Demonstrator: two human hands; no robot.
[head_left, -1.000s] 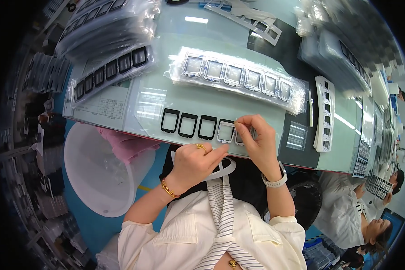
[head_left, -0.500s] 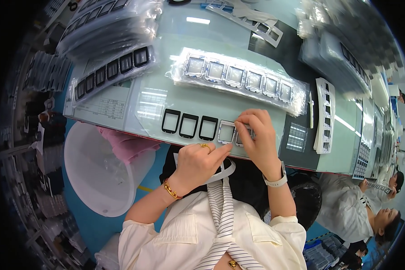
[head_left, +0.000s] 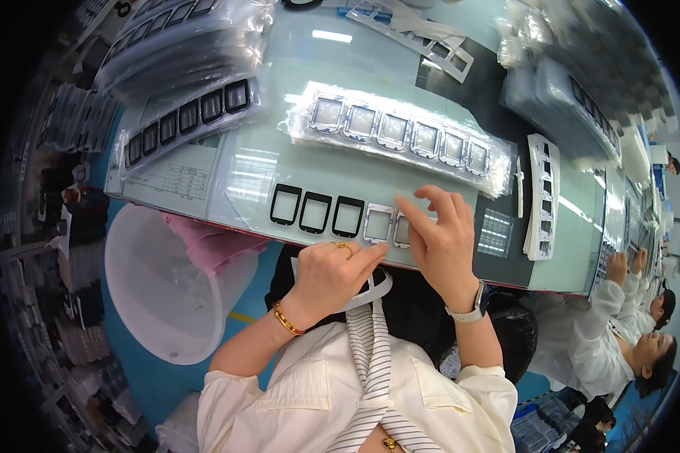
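Note:
Three black rectangular frames (head_left: 314, 212) lie in a row near the table's front edge. To their right lie two white-faced frames, the nearer white frame (head_left: 378, 223) in full view and a second white frame (head_left: 402, 231) partly hidden by my right hand (head_left: 444, 238). That hand hovers over it with thumb and fingers apart and nothing visible between them. My left hand (head_left: 334, 273) is at the table edge, fingers curled together, its fingertips against the lower edge of the first white frame. A curved white strip (head_left: 372, 293) shows beneath it; whether the fingers grip it is hidden.
Beyond the row lies a clear-wrapped tray of white frames (head_left: 394, 130). A wrapped tray of black frames (head_left: 189, 117) and stacked packs (head_left: 181, 57) are at left. At right are a white cut-out strip (head_left: 541, 200) and more packs (head_left: 559, 106). A white bin (head_left: 166, 302) stands below; co-workers sit right.
My right hand has lifted off the far white frame and drawn slightly right, its fingers spreading. My left hand has barely moved. A co-worker at right has raised their hands.

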